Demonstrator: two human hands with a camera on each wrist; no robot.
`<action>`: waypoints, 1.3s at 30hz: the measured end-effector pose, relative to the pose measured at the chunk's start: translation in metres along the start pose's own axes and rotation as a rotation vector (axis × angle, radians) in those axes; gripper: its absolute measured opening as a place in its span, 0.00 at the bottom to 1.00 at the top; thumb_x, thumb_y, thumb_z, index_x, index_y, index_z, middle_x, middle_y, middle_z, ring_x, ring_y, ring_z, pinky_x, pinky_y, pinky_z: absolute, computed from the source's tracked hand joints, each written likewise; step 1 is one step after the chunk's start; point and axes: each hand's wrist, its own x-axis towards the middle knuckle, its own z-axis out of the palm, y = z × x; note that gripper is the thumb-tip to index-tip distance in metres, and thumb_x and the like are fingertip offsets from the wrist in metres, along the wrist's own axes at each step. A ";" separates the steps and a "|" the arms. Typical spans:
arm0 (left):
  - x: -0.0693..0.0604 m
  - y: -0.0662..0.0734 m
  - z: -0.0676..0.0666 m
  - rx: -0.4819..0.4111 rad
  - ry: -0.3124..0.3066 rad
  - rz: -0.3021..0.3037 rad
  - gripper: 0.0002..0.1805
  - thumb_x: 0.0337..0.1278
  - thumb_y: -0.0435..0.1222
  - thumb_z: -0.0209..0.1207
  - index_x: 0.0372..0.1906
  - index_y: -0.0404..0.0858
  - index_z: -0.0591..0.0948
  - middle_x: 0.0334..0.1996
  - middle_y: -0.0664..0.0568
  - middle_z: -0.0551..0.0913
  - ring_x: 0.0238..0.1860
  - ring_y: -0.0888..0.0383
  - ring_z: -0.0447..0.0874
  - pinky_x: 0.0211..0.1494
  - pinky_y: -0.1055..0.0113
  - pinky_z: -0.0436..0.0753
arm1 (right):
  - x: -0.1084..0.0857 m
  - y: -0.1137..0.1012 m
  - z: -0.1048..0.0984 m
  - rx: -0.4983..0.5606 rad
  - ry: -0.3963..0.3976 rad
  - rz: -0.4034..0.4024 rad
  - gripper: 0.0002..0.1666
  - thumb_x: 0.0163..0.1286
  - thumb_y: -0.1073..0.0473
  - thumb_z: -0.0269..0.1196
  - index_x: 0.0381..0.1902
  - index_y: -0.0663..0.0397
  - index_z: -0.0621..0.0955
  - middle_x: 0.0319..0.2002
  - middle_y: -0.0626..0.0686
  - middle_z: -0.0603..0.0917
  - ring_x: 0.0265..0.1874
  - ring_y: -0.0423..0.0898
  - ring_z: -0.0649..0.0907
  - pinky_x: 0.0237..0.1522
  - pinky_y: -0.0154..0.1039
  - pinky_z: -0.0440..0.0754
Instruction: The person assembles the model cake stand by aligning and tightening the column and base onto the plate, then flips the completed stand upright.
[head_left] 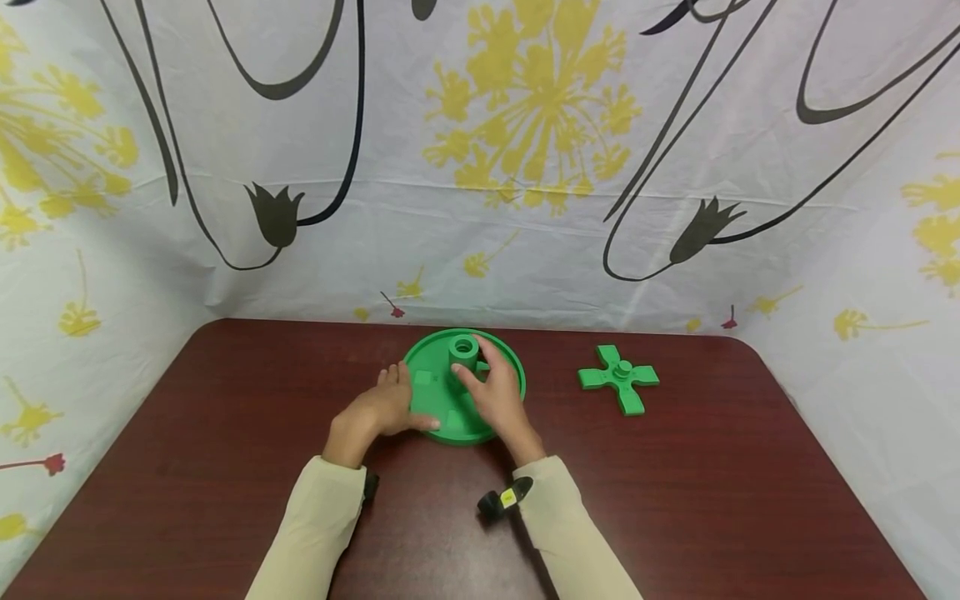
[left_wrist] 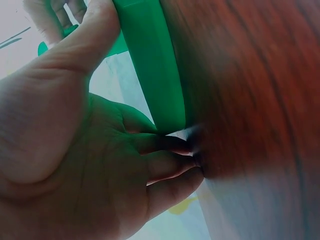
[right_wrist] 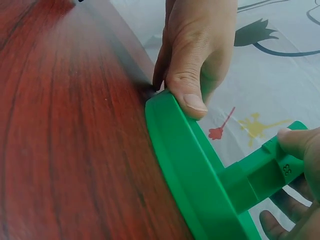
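Observation:
A green plastic round base [head_left: 459,432] with a raised rim lies on the table. An upright green post [head_left: 462,357], hollow at the top, stands near its middle. My left hand [head_left: 381,408] steadies the base at its left edge. Its thumb presses on the rim, and in the left wrist view its other fingertips [left_wrist: 182,182] reach down to the tabletop. With thumb and fingers round the post, my right hand [head_left: 501,400] grips it from the right. In the right wrist view the post [right_wrist: 262,175] shows flat sides and a small marking. Its lower end is partly hidden.
To the right on the dark wooden table [head_left: 720,500] lies a green cross-shaped piece [head_left: 622,377] with a round knob at its centre. A patterned cloth [head_left: 540,267] hangs behind the table and along both sides.

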 end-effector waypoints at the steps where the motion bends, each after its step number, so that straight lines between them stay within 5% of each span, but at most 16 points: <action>1: 0.000 0.000 0.000 0.003 -0.001 -0.001 0.62 0.60 0.55 0.64 0.76 0.23 0.37 0.77 0.27 0.39 0.78 0.34 0.36 0.75 0.42 0.57 | 0.000 0.000 0.001 -0.003 0.009 -0.005 0.32 0.66 0.58 0.69 0.66 0.55 0.75 0.57 0.58 0.82 0.54 0.56 0.82 0.50 0.53 0.82; 15: 0.001 -0.001 0.001 0.013 -0.006 0.003 0.63 0.61 0.56 0.63 0.76 0.22 0.37 0.77 0.27 0.39 0.78 0.34 0.36 0.74 0.41 0.57 | -0.001 0.001 0.003 -0.063 0.058 -0.041 0.30 0.64 0.56 0.71 0.63 0.57 0.77 0.51 0.59 0.85 0.50 0.55 0.84 0.45 0.51 0.83; 25: 0.000 0.000 0.002 0.006 -0.002 -0.001 0.63 0.60 0.57 0.63 0.76 0.23 0.37 0.77 0.28 0.39 0.78 0.35 0.36 0.75 0.41 0.56 | -0.001 0.002 -0.004 -0.044 -0.015 0.006 0.33 0.66 0.54 0.69 0.67 0.56 0.74 0.55 0.58 0.83 0.55 0.54 0.82 0.49 0.50 0.82; 32: 0.002 -0.001 0.001 0.017 -0.002 0.000 0.63 0.60 0.57 0.63 0.76 0.23 0.37 0.77 0.28 0.39 0.78 0.34 0.36 0.74 0.41 0.57 | 0.005 0.000 -0.021 -0.004 -0.102 0.015 0.33 0.65 0.56 0.70 0.66 0.56 0.74 0.59 0.57 0.81 0.59 0.55 0.80 0.54 0.51 0.81; 39: 0.001 -0.001 0.003 0.014 0.008 0.007 0.63 0.60 0.56 0.64 0.76 0.23 0.37 0.77 0.28 0.39 0.78 0.35 0.36 0.75 0.42 0.57 | 0.012 0.001 -0.061 0.043 -0.101 0.032 0.30 0.67 0.58 0.68 0.65 0.59 0.75 0.61 0.61 0.79 0.62 0.59 0.77 0.57 0.57 0.77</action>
